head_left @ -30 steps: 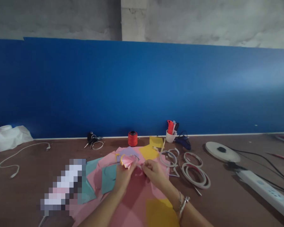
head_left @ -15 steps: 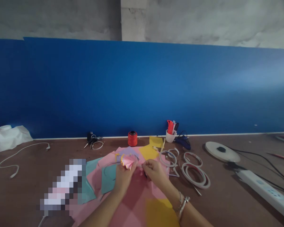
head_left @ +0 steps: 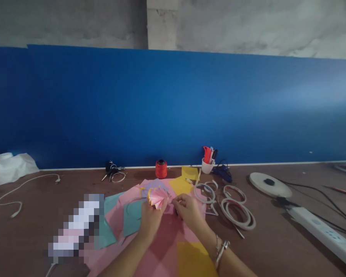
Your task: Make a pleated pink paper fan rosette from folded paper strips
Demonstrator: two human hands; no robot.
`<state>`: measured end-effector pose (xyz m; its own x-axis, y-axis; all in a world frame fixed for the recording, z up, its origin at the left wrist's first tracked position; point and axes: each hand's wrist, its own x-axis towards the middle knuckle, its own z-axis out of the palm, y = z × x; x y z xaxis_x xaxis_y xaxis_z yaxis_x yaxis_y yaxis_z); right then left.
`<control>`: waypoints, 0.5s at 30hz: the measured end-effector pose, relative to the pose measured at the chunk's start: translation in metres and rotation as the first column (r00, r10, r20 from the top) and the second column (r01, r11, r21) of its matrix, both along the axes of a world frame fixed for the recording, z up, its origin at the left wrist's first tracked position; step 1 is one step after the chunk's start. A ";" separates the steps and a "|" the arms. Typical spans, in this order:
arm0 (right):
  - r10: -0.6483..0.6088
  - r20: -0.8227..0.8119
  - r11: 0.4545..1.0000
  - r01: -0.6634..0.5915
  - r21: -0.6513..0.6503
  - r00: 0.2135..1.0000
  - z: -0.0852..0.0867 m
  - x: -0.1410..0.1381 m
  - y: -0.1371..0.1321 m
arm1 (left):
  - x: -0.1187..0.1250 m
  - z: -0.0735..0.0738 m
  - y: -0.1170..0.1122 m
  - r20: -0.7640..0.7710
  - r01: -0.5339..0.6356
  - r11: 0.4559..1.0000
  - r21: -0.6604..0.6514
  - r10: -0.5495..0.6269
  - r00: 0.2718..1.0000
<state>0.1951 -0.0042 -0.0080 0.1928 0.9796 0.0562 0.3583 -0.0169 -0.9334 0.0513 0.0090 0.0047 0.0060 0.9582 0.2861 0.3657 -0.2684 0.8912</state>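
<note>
My left hand is closed around the base of a pleated pink paper fan with yellow edges, holding it just above the table. My right hand, with a bracelet on its wrist, pinches something small and thin at the fan's right side; I cannot make out what. Both hands hover over a spread of pink, teal and yellow paper sheets.
Along the blue wall stand a red thread spool, a white cup of pens and scissors with keys. White tape rings lie right of the papers. A power strip with cables and a white disc lie far right.
My right hand has drawn slightly left, closer to the fan. The fan and my left hand have barely shifted.
</note>
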 end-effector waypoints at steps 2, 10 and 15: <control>-0.004 0.034 1.000 0.003 0.013 0.999 0.002 -0.001 -0.001 | -0.003 0.001 0.000 -0.044 0.041 0.999 0.027 -0.039 0.998; 0.010 -0.088 1.000 -0.008 0.025 0.996 -0.011 -0.005 0.001 | 0.000 0.003 -0.002 -0.185 0.103 0.986 0.130 -0.078 0.980; 0.028 -0.142 0.998 -0.019 0.066 0.990 -0.007 -0.004 -0.003 | -0.001 0.009 -0.004 -0.028 0.041 0.996 0.074 -0.039 0.999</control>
